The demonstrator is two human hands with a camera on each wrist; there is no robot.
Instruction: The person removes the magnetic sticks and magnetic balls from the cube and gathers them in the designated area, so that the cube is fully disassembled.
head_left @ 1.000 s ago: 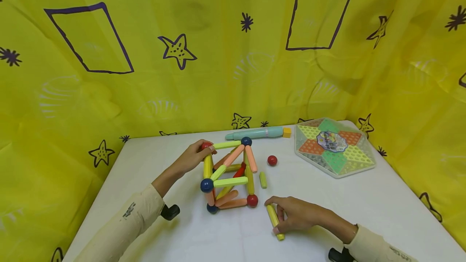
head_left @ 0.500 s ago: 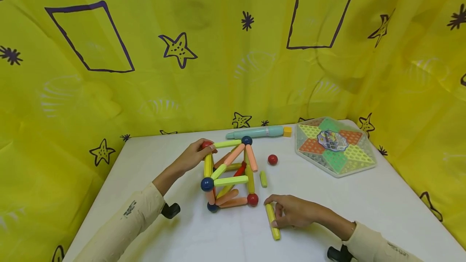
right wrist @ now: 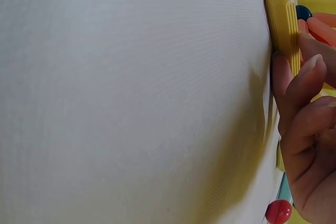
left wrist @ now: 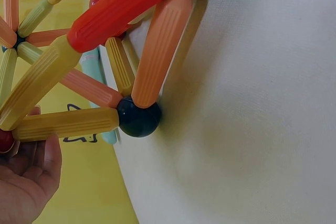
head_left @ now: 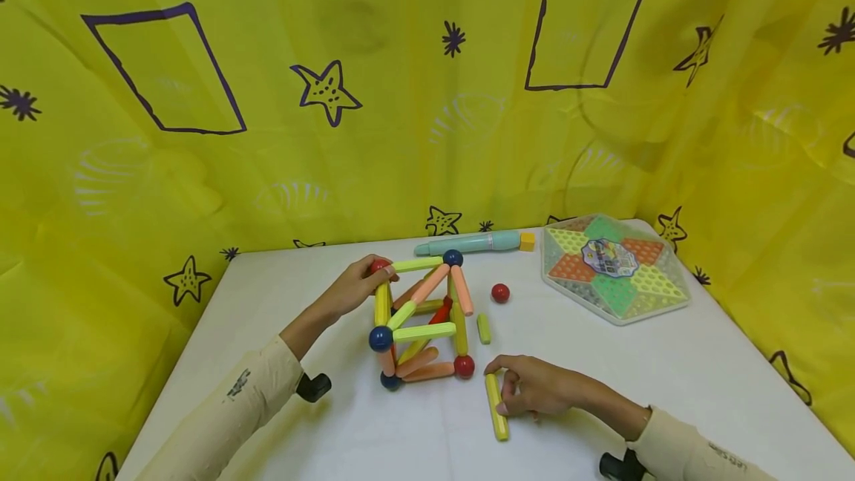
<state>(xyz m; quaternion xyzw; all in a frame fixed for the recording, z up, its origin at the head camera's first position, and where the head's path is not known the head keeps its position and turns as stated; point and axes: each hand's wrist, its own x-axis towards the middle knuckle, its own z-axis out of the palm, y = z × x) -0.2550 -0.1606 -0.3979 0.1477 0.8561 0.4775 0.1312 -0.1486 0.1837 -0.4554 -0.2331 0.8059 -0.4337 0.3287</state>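
Note:
A box-shaped frame of magnetic rods and balls (head_left: pixel 424 332) stands on the white table, built from yellow, light green, orange and red rods with navy and red balls. My left hand (head_left: pixel 344 292) grips the red ball (head_left: pixel 379 266) at its upper left back corner; in the left wrist view its fingers are at the end of a yellow rod (left wrist: pixel 68 124). To the right of the frame, my right hand (head_left: pixel 544 386) pinches a loose yellow magnetic rod (head_left: pixel 497 414) low at the table. The right wrist view shows thumb and fingertips along this rod (right wrist: pixel 282 19).
Right of the frame lie a loose red ball (head_left: pixel 500 293) and a short yellow-green rod (head_left: pixel 484 329). Toward the back are a teal pen-shaped object (head_left: pixel 470 243), a small orange cube (head_left: pixel 527 242) and a hexagonal Chinese checkers board (head_left: pixel 651 284). Yellow curtain (head_left: pixel 401 169) surrounds the table.
The near end of the yellow rod has swung left as my right hand shifted slightly left with it. My left hand and the frame have stayed in place.

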